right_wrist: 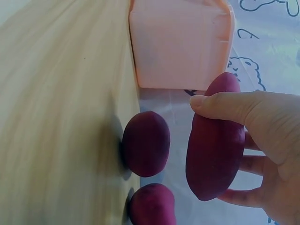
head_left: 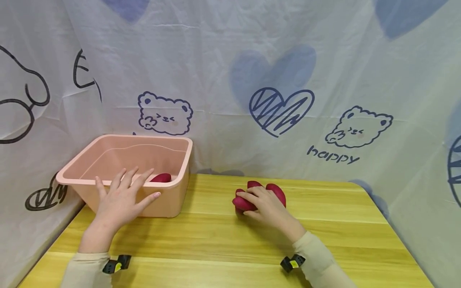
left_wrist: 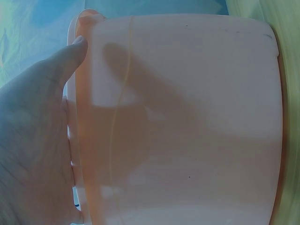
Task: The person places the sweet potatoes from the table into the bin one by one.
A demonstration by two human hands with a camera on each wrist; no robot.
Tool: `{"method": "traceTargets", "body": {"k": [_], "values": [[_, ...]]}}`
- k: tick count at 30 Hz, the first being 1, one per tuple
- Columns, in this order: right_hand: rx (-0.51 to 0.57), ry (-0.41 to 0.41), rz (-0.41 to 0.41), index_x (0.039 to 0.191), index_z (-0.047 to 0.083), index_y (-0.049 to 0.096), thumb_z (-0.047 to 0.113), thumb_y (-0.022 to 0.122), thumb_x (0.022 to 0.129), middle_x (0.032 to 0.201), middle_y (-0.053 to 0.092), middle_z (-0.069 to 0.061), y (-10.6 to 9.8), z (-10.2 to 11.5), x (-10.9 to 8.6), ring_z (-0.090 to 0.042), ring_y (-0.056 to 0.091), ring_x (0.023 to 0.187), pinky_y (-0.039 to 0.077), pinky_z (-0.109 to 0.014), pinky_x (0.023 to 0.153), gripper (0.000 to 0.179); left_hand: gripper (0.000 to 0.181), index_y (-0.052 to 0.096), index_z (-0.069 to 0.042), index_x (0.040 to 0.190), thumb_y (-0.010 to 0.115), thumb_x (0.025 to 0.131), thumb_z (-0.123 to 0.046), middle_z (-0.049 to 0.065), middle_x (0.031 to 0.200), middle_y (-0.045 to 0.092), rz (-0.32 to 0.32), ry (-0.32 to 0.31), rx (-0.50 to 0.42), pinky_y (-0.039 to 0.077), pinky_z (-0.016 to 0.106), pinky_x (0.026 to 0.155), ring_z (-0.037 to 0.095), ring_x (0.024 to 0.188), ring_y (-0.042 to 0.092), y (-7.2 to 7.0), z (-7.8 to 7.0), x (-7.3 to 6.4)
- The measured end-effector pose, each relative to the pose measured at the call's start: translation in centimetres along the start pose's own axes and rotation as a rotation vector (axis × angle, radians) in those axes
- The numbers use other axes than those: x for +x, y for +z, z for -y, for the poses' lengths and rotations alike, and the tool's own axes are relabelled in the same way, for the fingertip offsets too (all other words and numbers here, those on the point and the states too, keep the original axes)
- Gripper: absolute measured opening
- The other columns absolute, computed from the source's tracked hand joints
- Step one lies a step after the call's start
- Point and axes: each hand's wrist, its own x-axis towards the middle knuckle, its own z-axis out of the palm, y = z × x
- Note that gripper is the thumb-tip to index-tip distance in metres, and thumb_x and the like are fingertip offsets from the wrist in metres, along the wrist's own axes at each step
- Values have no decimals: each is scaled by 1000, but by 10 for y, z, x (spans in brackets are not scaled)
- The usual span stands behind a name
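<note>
My right hand (head_left: 266, 206) grips a dark red sweet potato (right_wrist: 215, 150) between thumb and fingers, holding it up off the table. Two more sweet potatoes, one rounded (right_wrist: 146, 144) and one lower in the right wrist view (right_wrist: 153, 204), lie on the wooden table close to that hand. At the left, my left hand (head_left: 120, 200) is spread over the near rim of a pink plastic bin (head_left: 173, 202), its fingers fairly straight. In the left wrist view the thumb (left_wrist: 70, 58) is by the rim. Inside the bin a sweet potato (head_left: 162, 178) shows partly above the near edge.
The yellow wood-grain table (head_left: 216, 248) ends at a white printed cloth (head_left: 216, 80) hanging behind it and along both sides. The bin stands at the table's back left, against the cloth. Each wrist carries a small black camera mount, such as the right one (head_left: 292, 263).
</note>
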Motion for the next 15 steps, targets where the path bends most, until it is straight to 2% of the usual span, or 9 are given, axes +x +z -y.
{"method": "traceTargets", "body": {"k": [9,15], "values": [[-24,-9,-14,128,24,63,30,81,78,118,66,-4,-3,5,11,-24,61,109,54,-45,84,53,72,31,-40,150,46,88,-72,17,156,33,2,1,8,-22,75,105,44,143,22,-1,-2,0],[23,17,-9,130,22,62,29,79,81,120,65,-5,-1,11,22,-26,61,110,53,-46,89,52,72,31,-40,151,46,88,-73,17,157,31,7,-2,7,-23,74,105,45,143,21,-2,-1,-1]]}}
